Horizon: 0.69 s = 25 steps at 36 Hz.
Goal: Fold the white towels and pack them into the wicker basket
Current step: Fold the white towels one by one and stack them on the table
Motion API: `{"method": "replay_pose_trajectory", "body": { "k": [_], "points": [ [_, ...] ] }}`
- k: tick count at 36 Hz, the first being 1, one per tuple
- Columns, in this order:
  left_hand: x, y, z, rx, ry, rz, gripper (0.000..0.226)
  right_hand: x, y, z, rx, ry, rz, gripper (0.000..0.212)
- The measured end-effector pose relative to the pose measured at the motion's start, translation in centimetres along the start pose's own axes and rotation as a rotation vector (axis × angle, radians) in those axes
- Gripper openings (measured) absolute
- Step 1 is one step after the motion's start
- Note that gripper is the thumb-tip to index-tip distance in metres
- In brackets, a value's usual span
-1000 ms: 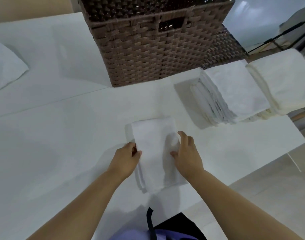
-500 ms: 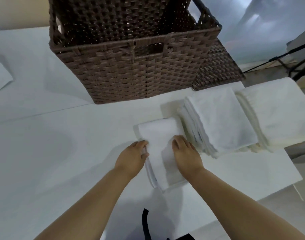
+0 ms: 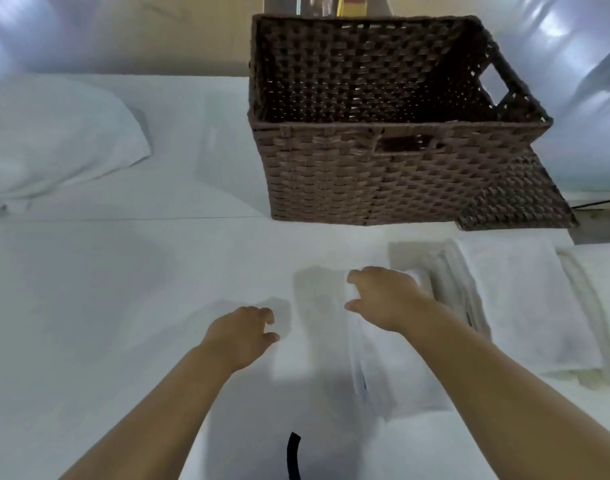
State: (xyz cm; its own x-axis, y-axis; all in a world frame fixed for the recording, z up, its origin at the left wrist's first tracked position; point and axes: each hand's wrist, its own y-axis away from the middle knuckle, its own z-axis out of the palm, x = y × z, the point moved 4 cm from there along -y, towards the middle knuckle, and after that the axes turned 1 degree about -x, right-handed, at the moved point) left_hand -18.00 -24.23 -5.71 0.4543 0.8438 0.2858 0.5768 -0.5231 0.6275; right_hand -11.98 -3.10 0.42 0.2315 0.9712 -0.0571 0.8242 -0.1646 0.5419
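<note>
The right hand [image 3: 383,299] grips the towel [image 3: 386,362]; the left hand [image 3: 241,336] hangs loose, empty. Supporting the fold from beneath should land it flat in the basket [image 3: 331,174].

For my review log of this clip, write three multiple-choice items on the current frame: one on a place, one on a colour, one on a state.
1. Where is the towel stack?
A) on the floor
B) on the table, at its right end
C) on a chair

2. What colour is the basket?
A) white
B) brown
C) blue

3. What is the right hand doing?
A) gripping a folded towel
B) lying flat on the table
C) reaching into the basket

Answers:
1 B, it lies by the table's right edge.
2 B, the weave is dark brown.
3 A, its fingers curl round the towel's edge.
</note>
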Motion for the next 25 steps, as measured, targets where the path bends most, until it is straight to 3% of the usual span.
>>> {"method": "replay_pose_trajectory", "body": {
  "k": [8, 18, 25],
  "points": [
    [-13.0, 2.8, -3.8, 0.08, 0.068, -0.173, 0.038, -11.3, -5.0, -2.5, -0.135, 0.02, -0.162, 0.045],
    [-31.6, 4.8, -9.4, 0.15, 0.138, -0.289, 0.034, -25.4, -12.7, -4.7, -0.179, 0.062, -0.137, 0.048],
    [-40.9, 3.0, -16.1, 0.405, 0.056, -0.308, 0.059, -32.4, -18.2, -6.9, -0.129, 0.066, -0.121, 0.046]
  ]
}}
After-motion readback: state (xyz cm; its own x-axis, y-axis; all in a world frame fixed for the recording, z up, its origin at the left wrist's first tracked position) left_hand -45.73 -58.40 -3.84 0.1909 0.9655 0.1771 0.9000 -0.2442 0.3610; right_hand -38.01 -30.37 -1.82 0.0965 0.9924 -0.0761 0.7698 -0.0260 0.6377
